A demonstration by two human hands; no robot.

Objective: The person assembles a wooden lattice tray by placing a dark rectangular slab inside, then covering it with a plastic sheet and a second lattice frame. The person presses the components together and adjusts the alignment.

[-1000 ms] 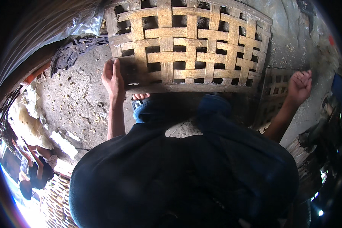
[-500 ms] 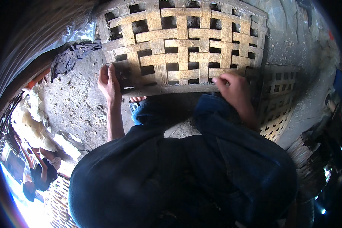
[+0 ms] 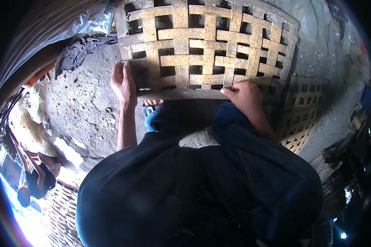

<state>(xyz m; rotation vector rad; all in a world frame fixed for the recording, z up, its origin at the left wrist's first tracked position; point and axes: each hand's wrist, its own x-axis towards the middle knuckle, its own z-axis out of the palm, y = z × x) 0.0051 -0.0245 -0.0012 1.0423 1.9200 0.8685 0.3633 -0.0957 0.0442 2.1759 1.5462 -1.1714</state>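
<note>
A stiff panel of flat woven bamboo strips (image 3: pixel 210 46), with square gaps and a framed edge, stands in front of my knees. At its near left corner, my left hand (image 3: pixel 125 84) is closed around the side edge, thumb on top. My right hand (image 3: pixel 247 96) pinches the near edge strip right of the middle, thumb and bent fingers on it. Parts of the fingers of both hands are hidden by the panel. What lies under the weave shows only as dark patches through the gaps.
Another woven panel (image 3: pixel 304 94) lies to the right. Dark cloth (image 3: pixel 76 53) and clear plastic sheeting (image 3: pixel 90 22) are at the far left, above speckled ground (image 3: pixel 80 96). Another person (image 3: pixel 39 179) is at the lower left, near a wicker surface (image 3: pixel 59 210). My sandaled foot (image 3: pixel 153 109) is below the panel.
The panel has shifted slightly right and tilts a little, its far right corner lower in view. My left hand has gone along with it. My right hand sits slightly further left along the near edge.
</note>
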